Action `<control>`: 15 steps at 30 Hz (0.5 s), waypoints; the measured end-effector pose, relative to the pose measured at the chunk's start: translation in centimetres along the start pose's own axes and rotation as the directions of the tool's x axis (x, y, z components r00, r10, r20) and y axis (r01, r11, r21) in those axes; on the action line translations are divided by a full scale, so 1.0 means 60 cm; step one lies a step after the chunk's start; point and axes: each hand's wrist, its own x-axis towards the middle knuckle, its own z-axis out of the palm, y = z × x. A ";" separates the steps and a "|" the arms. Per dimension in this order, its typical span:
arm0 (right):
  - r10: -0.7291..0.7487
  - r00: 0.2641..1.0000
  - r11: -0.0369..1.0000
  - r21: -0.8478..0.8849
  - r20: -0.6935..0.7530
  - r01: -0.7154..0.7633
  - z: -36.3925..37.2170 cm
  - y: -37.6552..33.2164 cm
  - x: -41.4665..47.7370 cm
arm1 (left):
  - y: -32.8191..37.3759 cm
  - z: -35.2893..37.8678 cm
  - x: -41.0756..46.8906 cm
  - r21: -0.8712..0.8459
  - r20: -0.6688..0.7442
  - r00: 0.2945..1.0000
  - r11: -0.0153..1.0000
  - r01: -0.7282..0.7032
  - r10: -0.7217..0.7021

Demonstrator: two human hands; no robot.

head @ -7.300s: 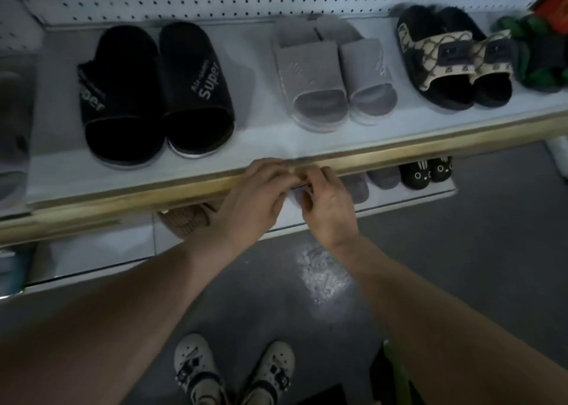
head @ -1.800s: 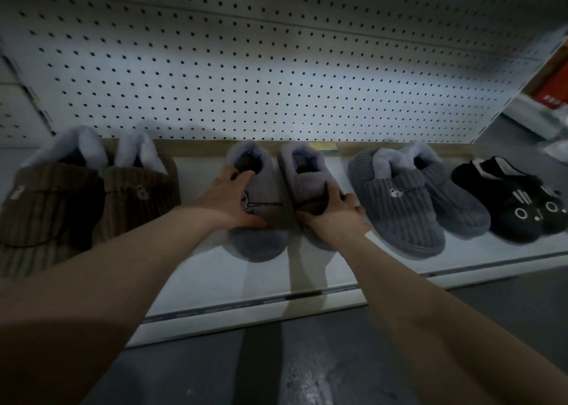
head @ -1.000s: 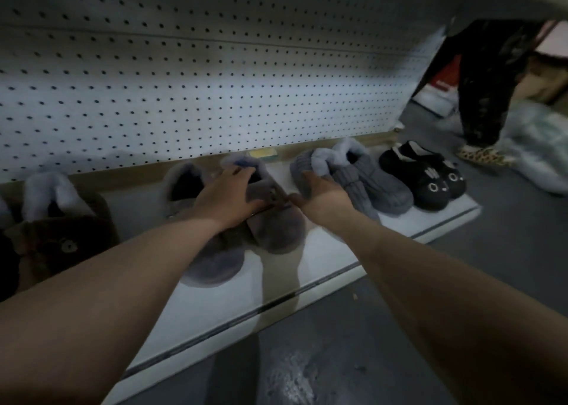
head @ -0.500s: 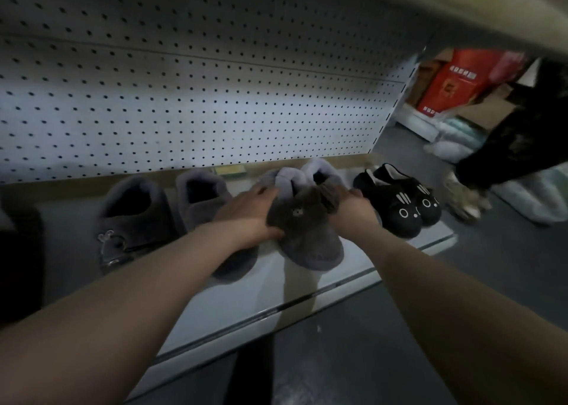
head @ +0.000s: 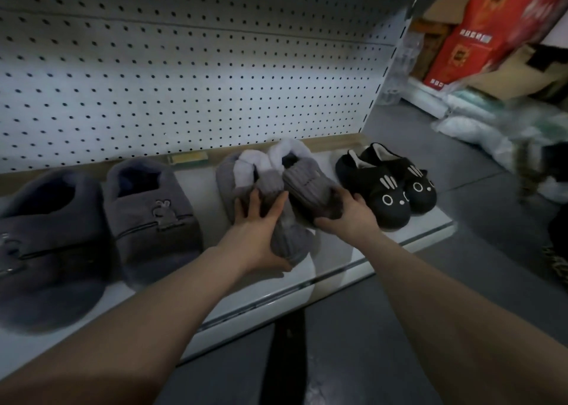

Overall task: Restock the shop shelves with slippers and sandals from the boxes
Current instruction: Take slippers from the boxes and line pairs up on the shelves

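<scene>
Gripping the grey knit slippers [head: 307, 186] by the toes, left hand [head: 258, 223] on one, right hand [head: 347, 217] on the other. Parked on the bottom shelf [head: 353, 251] between plush grey slippers [head: 147, 214] and black cat-face slippers [head: 384, 195]. Moved over from the plush ones. Can't read the red box [head: 470, 35], too blurry.

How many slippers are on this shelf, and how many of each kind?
fluffy grey slippers: 2
ribbed grey slippers: 2
black bunny-face slippers: 2
Total in view: 6
</scene>
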 end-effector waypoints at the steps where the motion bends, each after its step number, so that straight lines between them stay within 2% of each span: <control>1: 0.001 1.000 1.000 -0.013 -0.014 -0.001 0.008 0.005 0.004 | 0.000 0.001 0.006 -0.012 -0.011 1.000 1.000 0.004 -0.004; 8: 0.018 0.999 0.999 0.039 -0.049 -0.016 0.026 -0.002 0.013 | -0.005 0.007 0.048 -0.019 -0.043 0.999 1.000 0.016 -0.017; 12: -0.001 1.000 0.990 0.140 -0.017 0.004 0.022 0.002 0.009 | -0.007 0.008 0.050 -0.027 -0.075 0.997 1.000 0.013 -0.015; 15: -0.009 1.000 0.994 0.109 -0.026 0.012 0.018 0.004 0.007 | -0.005 0.008 0.045 -0.020 -0.073 0.997 1.000 0.013 -0.014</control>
